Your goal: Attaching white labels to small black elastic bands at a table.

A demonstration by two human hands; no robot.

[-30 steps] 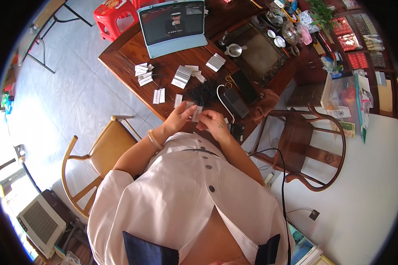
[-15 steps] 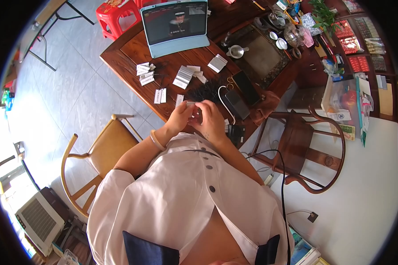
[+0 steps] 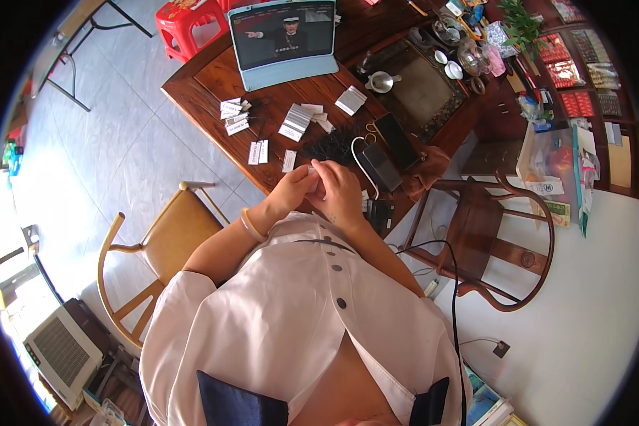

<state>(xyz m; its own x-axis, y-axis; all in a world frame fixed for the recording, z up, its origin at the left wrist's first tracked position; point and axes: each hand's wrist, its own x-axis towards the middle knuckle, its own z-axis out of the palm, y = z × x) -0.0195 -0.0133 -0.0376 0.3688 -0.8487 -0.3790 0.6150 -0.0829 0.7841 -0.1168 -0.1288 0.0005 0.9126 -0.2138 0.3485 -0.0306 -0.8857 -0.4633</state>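
At the table's near edge my left hand (image 3: 291, 189) and my right hand (image 3: 337, 190) meet, fingers bent in and pinched together. A small white piece (image 3: 311, 171) shows between the fingertips; its kind is mostly hidden. Just beyond the hands lies a single white tag (image 3: 289, 161), with a pair of tags (image 3: 258, 152) to its left. Farther off are a stack of grey and white tags (image 3: 296, 122), a loose heap of tags (image 3: 235, 116) and another stack (image 3: 350, 101). A bundle of black strings (image 3: 328, 145) spreads beside my right hand.
A tablet (image 3: 284, 42) in a light blue case stands at the back of the wooden table. Right of the strings lie scissors (image 3: 370, 132), a black phone (image 3: 396, 140) and a dark box-like device (image 3: 380, 169) with a white cable. Chairs stand left (image 3: 181, 227) and right (image 3: 472, 220).
My hands have drawn closer together, and the fingers now cover more of the small white piece. The single tag beyond them shows more fully. The tablet's picture has changed.
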